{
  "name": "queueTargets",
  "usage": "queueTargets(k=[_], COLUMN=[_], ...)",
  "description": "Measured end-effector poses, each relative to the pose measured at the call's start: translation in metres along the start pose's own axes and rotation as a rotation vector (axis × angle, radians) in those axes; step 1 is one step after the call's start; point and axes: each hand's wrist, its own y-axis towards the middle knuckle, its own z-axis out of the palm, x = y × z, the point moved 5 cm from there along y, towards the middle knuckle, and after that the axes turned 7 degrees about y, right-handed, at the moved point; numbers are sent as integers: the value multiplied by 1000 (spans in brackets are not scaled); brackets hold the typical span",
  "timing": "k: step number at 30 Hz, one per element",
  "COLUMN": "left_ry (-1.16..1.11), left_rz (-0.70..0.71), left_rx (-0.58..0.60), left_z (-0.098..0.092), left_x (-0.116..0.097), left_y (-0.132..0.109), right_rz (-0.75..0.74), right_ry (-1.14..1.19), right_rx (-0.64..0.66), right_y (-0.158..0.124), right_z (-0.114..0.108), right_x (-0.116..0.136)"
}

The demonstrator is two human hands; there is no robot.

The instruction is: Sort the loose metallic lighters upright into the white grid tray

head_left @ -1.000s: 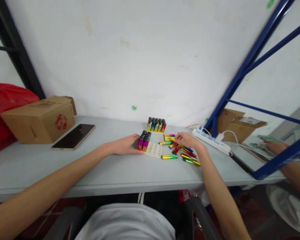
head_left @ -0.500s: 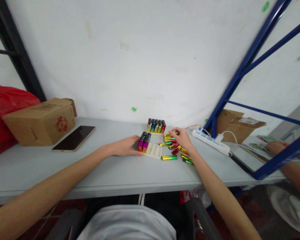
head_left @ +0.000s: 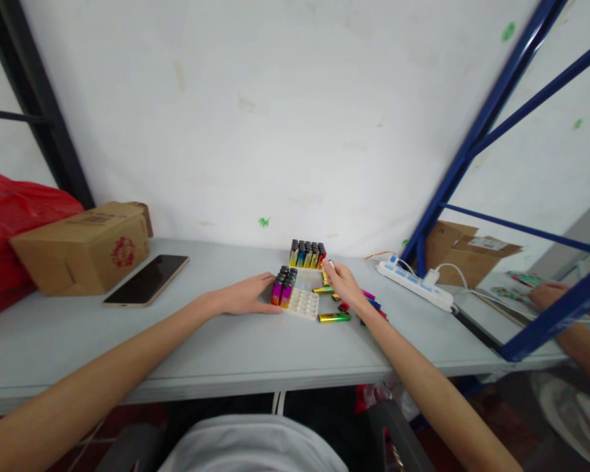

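Note:
A white tray [head_left: 303,305] with rows of round pockets lies on the table; several purple-and-orange lighters [head_left: 284,292] with black tops stand upright in its left end. My left hand [head_left: 248,295] is closed around that left end, thumb along the near edge and fingers behind. My right hand [head_left: 343,282] is pinched, right of the tray, on what looks like a lighter, mostly hidden by the fingers. Beneath and beside it lie loose shiny lighters, among them a green-and-yellow lighter [head_left: 334,317]. Behind stands a second tray filled with upright lighters [head_left: 307,254].
A phone [head_left: 147,280] and a cardboard box [head_left: 86,249] are on the left, beside a red bag [head_left: 14,229]. To the right are a white power strip [head_left: 415,285] with cables and a blue metal frame [head_left: 472,157]. Beyond it another person's hand [head_left: 548,295] shows.
My right hand has moved left and slightly nearer, from over the loose lighters toward the trays. My left hand stays at the tray. The whole view has shifted slightly.

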Motion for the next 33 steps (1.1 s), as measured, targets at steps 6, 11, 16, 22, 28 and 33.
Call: queueTargets(k=[6, 11, 16, 22, 28, 33], left_ry=[-12, -4, -15, -8, -9, 14], left_rz=[0, 3, 21, 28, 31, 26], left_rx=[6, 21, -4, -13, -19, -12], left_z=[-1, 0, 0, 0, 2, 1], left_x=[-2, -1, -1, 0, 2, 1], left_y=[0, 1, 1, 0, 1, 1], right_rz=[-5, -60, -135, -313, -213, -291], right_ry=[-174, -195, -202, -313, -313, -423], right_rx=[-128, -86, 26, 150, 107, 171], right_y=[-3, -4, -8, -12, -10, -7], right_z=[-3, 4, 13, 24, 24, 39], right_x=[-4, -2, 9, 22, 21, 19])
